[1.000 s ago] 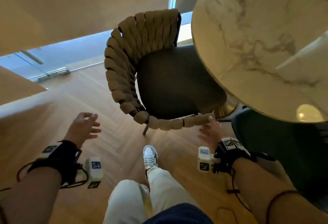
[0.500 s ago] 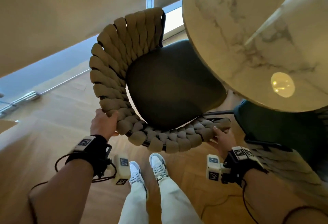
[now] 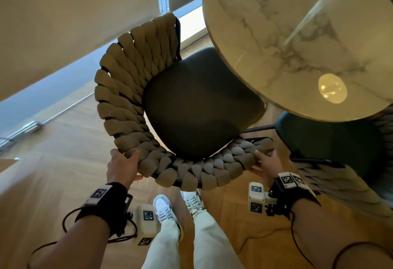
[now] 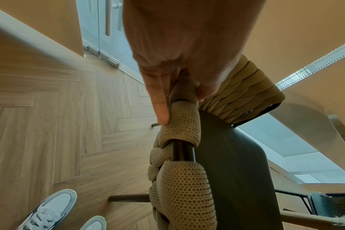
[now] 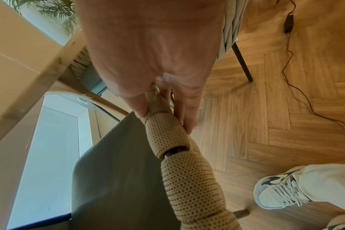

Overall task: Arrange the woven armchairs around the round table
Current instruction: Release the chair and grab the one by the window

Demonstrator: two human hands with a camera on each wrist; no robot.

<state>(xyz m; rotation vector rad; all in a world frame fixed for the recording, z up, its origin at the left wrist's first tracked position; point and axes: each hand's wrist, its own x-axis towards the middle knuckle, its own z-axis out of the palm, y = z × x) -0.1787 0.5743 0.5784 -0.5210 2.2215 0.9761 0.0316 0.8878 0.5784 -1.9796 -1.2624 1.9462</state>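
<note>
A woven beige armchair (image 3: 131, 90) with a dark seat cushion stands in front of me, its seat tucked partly under the round marble table (image 3: 297, 34). My left hand (image 3: 123, 164) grips the braided rim at the chair's near left corner; in the left wrist view the left hand (image 4: 177, 87) has thumb and fingers wrapped around the woven band (image 4: 183, 112). My right hand (image 3: 265, 164) grips the rim at the near right; in the right wrist view the right hand (image 5: 161, 107) pinches the braid (image 5: 167, 132) from both sides.
A second armchair (image 3: 331, 147) with a dark green seat stands at the right, partly under the table. Herringbone wood floor (image 3: 53, 151) lies around. My feet (image 3: 163, 207) are just behind the chair. A cable (image 5: 297, 87) trails on the floor at right. Window blinds hang beyond.
Both hands reached forward from open air and took hold of the chair's woven rim. I stepped closer, and the chair now appears nearer and larger in the head view.
</note>
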